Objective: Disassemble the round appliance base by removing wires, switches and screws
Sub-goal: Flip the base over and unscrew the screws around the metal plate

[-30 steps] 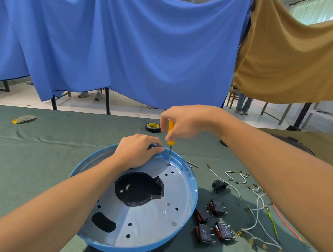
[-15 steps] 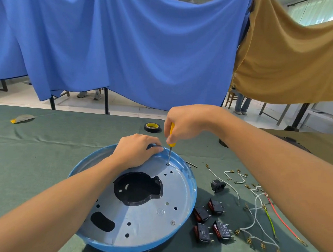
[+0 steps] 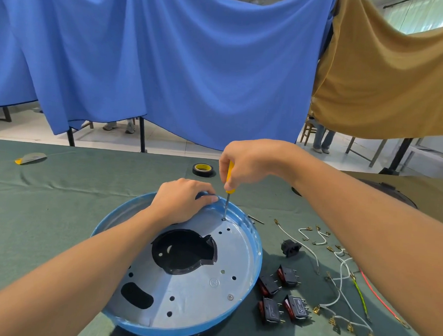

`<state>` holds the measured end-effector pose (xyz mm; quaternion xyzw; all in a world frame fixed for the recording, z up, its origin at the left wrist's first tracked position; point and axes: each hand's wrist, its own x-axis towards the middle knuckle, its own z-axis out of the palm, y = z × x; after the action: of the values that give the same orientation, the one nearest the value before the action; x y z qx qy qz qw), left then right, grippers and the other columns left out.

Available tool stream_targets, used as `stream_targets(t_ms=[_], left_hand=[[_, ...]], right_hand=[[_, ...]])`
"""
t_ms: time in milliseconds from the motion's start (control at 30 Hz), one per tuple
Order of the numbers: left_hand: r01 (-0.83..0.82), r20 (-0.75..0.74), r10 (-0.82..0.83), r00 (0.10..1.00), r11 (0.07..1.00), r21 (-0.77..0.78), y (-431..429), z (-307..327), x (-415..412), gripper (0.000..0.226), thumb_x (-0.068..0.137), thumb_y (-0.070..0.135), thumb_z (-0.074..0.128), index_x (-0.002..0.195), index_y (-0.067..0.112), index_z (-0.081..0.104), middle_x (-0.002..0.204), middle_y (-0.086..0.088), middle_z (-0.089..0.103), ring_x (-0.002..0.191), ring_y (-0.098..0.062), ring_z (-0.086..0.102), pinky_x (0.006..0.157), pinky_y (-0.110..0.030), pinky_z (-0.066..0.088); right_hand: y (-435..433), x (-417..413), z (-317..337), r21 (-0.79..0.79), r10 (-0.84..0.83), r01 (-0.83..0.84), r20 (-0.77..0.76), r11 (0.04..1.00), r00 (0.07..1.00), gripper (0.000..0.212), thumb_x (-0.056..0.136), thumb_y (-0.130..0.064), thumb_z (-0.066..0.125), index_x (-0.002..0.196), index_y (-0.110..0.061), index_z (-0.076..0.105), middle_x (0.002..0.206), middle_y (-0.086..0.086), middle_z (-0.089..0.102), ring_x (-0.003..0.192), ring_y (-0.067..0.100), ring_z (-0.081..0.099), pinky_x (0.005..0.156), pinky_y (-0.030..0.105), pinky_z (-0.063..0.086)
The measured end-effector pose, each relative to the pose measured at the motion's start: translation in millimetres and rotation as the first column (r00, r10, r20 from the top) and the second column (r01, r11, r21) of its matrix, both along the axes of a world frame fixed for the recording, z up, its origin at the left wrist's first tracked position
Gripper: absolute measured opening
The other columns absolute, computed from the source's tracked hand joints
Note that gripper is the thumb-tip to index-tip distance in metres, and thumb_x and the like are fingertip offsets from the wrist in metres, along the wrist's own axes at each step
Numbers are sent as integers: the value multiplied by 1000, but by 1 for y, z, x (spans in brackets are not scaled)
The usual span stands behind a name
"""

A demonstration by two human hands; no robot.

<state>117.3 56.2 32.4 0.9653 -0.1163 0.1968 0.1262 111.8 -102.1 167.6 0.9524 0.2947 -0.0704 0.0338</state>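
A blue-rimmed round base (image 3: 258,259) lies open side up on a table draped in green cloth (image 3: 46,210), near its front edge; the left hand (image 3: 182,204) curls over the far rim and grips it; the right hand (image 3: 249,164) holds a yellow-handled screwdriver (image 3: 229,177) upright, its tip set on a screw (image 3: 224,219) in the metal plate close to that rim; four black switches (image 3: 296,306), a black socket (image 3: 290,247) and loose white, green and red wires (image 3: 342,270) lie on the cloth just right of the base; a tape roll (image 3: 202,170) sits beyond the hands, a grey-and-yellow object (image 3: 31,158) far left; a blue sheet (image 3: 169,62) and a tan sheet (image 3: 387,73) hang behind the table, screening the room; below their hems show pale floor tiles (image 3: 17,129), table legs (image 3: 142,134) and other people's legs (image 3: 323,138).
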Motion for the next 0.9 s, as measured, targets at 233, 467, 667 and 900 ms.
stream_targets(t_ms=[233, 467, 667, 900], left_hand=[[1, -2, -1, 1000, 1000, 1, 0, 0, 1, 26, 95, 56, 43, 103, 43, 64, 97, 15, 67, 80, -8, 53, 54, -24, 35], [-12, -4, 12, 1000, 1000, 3, 0, 0, 0, 25, 94, 56, 43, 102, 44, 63, 97, 16, 67, 86, -11, 56, 57, -27, 34], [-9, -3, 9, 1000, 1000, -7, 0, -1, 0, 25, 94, 57, 44, 102, 43, 64, 96, 15, 68, 84, -11, 56, 57, -28, 33], [0, -2, 0, 1000, 1000, -6, 1, -1, 1, 25, 94, 56, 43, 100, 43, 63, 94, 17, 65, 77, -6, 48, 53, -23, 31]], right_hand=[[-4, -2, -1, -116, -74, 80, 59, 990, 996, 51, 96, -42, 48, 56, -16, 64, 45, -10, 59, 38, 6, 45, 43, 20, 36], [0, -6, 2, -74, -4, 11, 96, 997, 995, 17, 78, -28, 77, 72, -15, 67, 49, -7, 58, 58, 16, 60, 51, 21, 42], [-1, 2, -8, 71, -17, 11, 82, 997, 997, 31, 80, -41, 74, 69, -14, 63, 64, 4, 62, 58, 18, 54, 49, 24, 40], [0, 2, -7, 22, -55, 52, 180, 998, 982, 35, 86, -32, 62, 55, -16, 60, 39, -9, 51, 50, 11, 49, 44, 23, 33]])
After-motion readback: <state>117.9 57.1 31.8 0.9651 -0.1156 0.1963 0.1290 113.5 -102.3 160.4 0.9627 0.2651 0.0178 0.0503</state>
